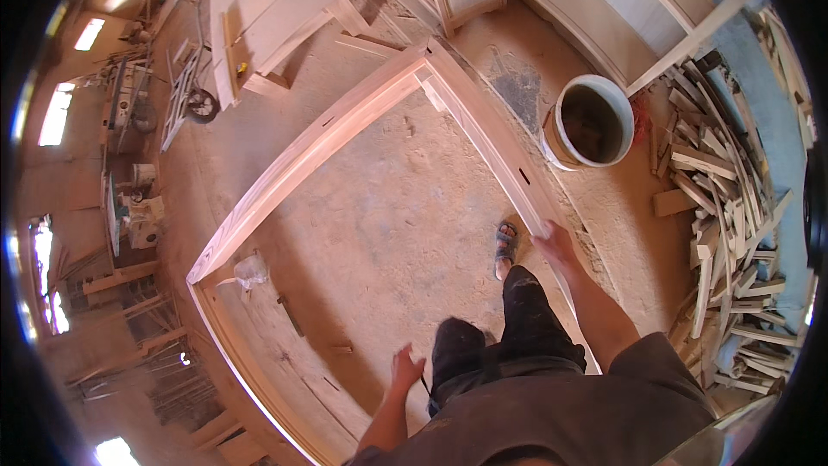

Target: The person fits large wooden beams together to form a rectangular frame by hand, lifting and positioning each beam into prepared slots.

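A large pale wooden frame (310,134) surrounds me, its rails meeting at a far corner and a left corner. Dark slots are cut in two of its rails. My right hand (556,243) is closed over the right-hand rail (492,142), thumb and fingers around its edge. Inside the frame, my left hand (407,368) hangs beside my left leg, touching no part of the wood. Its fingers are loosely bent and apart, and nothing shows in them. One sandalled foot (505,246) stands on the dusty floor near the right rail.
A whitish bucket (565,151) stands just outside the right rail. Scrap wood (720,181) is heaped at the right. Wooden cabinets (569,0) stand at the far right, a board-topped table (276,0) at the far left. A wheeled cart (203,106) and a plastic bag (251,270) are left.
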`<state>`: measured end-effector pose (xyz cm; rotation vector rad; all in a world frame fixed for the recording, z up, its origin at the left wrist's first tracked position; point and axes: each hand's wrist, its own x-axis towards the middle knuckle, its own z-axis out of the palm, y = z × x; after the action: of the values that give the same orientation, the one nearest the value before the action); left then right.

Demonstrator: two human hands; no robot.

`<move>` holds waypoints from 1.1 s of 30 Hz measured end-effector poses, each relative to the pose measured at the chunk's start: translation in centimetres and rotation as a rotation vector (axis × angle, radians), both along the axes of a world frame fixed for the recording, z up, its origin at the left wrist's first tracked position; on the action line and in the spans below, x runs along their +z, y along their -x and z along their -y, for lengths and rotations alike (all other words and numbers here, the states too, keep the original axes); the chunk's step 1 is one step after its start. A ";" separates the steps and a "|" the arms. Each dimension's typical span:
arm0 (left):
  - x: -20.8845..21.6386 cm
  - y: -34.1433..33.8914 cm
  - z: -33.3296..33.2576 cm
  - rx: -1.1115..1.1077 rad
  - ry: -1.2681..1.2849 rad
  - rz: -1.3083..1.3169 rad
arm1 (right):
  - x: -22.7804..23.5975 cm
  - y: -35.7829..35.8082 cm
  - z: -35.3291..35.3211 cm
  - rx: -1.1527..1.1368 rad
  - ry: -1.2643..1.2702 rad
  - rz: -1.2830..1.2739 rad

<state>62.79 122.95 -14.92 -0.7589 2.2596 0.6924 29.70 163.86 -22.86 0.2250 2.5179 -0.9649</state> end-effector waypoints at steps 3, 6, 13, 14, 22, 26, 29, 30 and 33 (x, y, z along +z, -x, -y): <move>-2.4 12.7 5.7 -0.114 0.065 -0.177 | 0.1 9.1 4.9 -0.014 -0.019 0.075; -3.1 31.0 10.8 -0.215 0.072 -0.398 | 1.4 18.4 9.3 -0.017 -0.090 0.012; -6.6 67.9 16.0 -0.429 0.198 -0.618 | -1.5 33.7 18.3 0.013 -0.245 -0.048; -7.9 71.6 16.4 -0.485 0.234 -0.632 | -2.2 35.4 19.3 0.017 -0.255 -0.014; -13.7 81.7 16.0 -0.635 0.156 -0.244 | -5.9 39.7 23.2 -0.101 -0.492 0.101; -15.9 81.7 17.2 -0.620 0.205 -0.405 | -6.4 40.6 23.5 -0.145 -0.442 0.104; -16.4 82.0 17.3 -0.636 0.204 -0.456 | -7.0 40.7 23.6 -0.157 -0.440 0.104; -16.5 82.0 17.5 -0.638 0.200 -0.449 | -7.1 40.7 23.7 -0.156 -0.436 0.089; -16.5 82.0 17.8 -0.638 0.198 -0.426 | -7.2 40.8 23.9 -0.173 -0.419 0.066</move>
<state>-19.24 105.19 -31.44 0.0685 2.7697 0.3403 -11.07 139.95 -30.05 0.5978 2.6458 -0.4660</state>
